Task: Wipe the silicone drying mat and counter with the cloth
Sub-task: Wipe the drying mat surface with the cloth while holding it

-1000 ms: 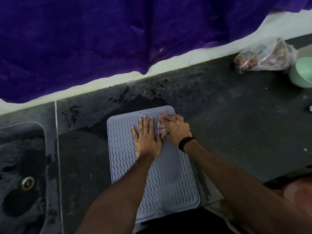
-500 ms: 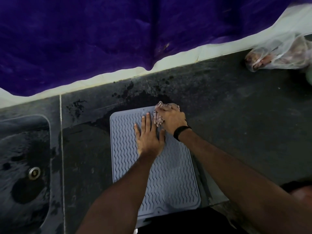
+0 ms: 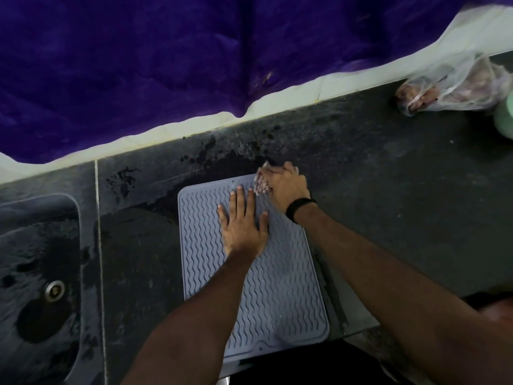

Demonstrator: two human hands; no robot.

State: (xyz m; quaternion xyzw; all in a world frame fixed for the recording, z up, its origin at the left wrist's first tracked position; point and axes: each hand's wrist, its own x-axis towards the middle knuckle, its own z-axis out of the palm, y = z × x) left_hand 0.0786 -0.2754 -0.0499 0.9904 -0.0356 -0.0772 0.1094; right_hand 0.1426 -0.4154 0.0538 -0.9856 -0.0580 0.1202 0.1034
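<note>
A grey-blue silicone drying mat (image 3: 280,295) with a wavy ribbed surface lies on the dark stone counter (image 3: 388,212). My left hand (image 3: 243,223) presses flat on the mat's upper half, fingers straight and spread. My right hand (image 3: 286,184), with a black band on the wrist, grips a bunched pinkish patterned cloth (image 3: 260,184) at the mat's far right corner, partly over the counter beyond it. Most of the cloth is hidden under that hand.
A sink basin (image 3: 39,287) with a metal drain (image 3: 55,290) is set into the counter on the left. Dark wet patches (image 3: 222,162) lie behind the mat. At the far right sit a clear plastic bag (image 3: 449,90) and a green bowl (image 3: 505,118). A purple sheet (image 3: 194,56) hangs over the wall.
My right hand has slid the cloth away from me, from the mat's upper part to its far right corner. My left hand has stayed pressed on the mat.
</note>
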